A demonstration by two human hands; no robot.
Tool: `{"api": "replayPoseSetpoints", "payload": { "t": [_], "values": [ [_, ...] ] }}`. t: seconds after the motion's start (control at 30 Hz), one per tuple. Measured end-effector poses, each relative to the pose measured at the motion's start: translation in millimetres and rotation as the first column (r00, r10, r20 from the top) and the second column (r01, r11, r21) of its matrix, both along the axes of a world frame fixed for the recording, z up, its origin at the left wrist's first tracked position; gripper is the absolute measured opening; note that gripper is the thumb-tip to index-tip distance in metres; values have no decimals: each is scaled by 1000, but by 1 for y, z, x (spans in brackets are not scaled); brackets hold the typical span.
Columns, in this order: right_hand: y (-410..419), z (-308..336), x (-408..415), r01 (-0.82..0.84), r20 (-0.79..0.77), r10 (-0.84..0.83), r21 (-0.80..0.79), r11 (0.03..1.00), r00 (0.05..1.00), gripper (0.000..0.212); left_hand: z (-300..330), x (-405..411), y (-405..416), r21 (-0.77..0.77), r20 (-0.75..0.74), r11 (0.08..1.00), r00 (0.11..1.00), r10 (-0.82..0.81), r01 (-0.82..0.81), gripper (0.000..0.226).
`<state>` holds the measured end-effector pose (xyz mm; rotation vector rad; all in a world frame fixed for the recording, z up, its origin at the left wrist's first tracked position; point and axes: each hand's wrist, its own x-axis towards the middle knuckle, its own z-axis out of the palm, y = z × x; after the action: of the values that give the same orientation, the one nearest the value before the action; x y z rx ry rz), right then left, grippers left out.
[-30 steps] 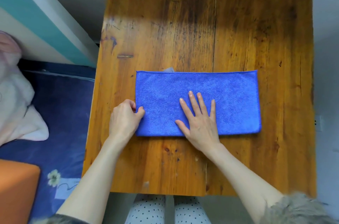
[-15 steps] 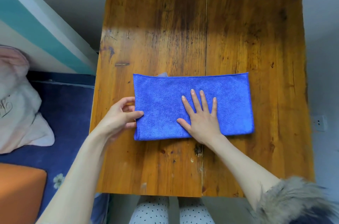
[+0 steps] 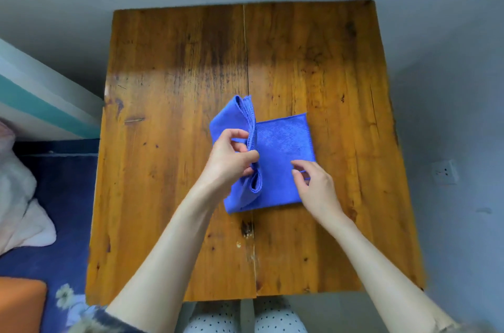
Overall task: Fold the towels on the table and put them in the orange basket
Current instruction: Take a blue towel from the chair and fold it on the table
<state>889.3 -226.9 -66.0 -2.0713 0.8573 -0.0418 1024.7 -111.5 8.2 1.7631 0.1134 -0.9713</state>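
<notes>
Head view, towel half-folded — raised fold running near-far

The left hand, which a moment ago only pinched the left edge of the flat blue microfibre towel, has lifted that end over the middle. The right hand has left its flat press, fingers now curled at the right edge.
</notes>
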Motion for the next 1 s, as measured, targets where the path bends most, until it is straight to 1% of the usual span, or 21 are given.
{"api": "replayPoseSetpoints", "payload": {
  "t": [0.1,0.23,0.33,0.4,0.5,0.57,0.6,0.63,0.67,0.7,0.73,0.77,0.8,0.83,0.87,0.93,1.0],
  "values": [
    [-17,-8,-16,94,-43,-92,59,994,995,22,-18,-18,-38,77,54,997,998,-30,26,32],
    [-28,-16,-22,163,-81,-150,188,969,985,24,-36,-33,-66,163,162,985,984,-77,50,35],
    [-31,-20,-21,188,-87,-171,272,944,981,26,-44,-45,-76,143,247,989,965,-82,48,34],
    [-36,-21,-21,224,-93,-204,353,908,975,27,-51,-56,-79,144,275,985,952,-134,97,34],
    [-44,-21,-21,281,-129,-250,469,837,960,30,-65,-66,-84,182,258,964,936,-238,195,33],
    [-47,-21,-20,271,-135,-235,481,834,963,39,-71,-69,-84,134,212,964,944,-254,230,34],
    [-47,-21,-19,254,-139,-213,473,844,967,42,-72,-70,-82,96,225,970,944,-241,225,32],
    [-48,-21,-19,238,-147,-191,461,855,971,38,-71,-71,-79,75,295,975,929,-222,209,29],
    [-48,-20,-17,230,-152,-181,440,868,972,30,-70,-70,-74,86,421,978,883,-209,190,25],
    [-48,-18,-14,228,-144,-183,415,881,972,21,-70,-69,-65,117,564,979,800,-206,169,23],
    [-48,-16,-11,229,-135,-192,372,899,972,17,-71,-66,-56,171,687,974,691,-225,146,24],
    [-48,-16,-7,224,-135,-190,313,923,973,17,-74,-63,-45,248,773,961,574,-271,120,28],
    [-47,-14,-3,208,-139,-177,251,946,974,20,-79,-59,-34,329,817,939,470,-335,98,32],
    [-46,-13,2,185,-146,-157,201,962,977,24,-84,-55,-24,406,825,909,389,-410,97,35],
    [-46,-13,7,162,-147,-137,172,972,980,27,-91,-52,-16,478,808,871,331,-488,117,39],
    [-45,-17,17,134,-138,-116,130,982,984,29,-101,-48,-6,591,737,787,278,-617,180,48],
    [-45,-22,25,148,-98,-139,86,985,985,24,-109,-46,-6,670,665,713,258,-701,208,55]
  ]
}}
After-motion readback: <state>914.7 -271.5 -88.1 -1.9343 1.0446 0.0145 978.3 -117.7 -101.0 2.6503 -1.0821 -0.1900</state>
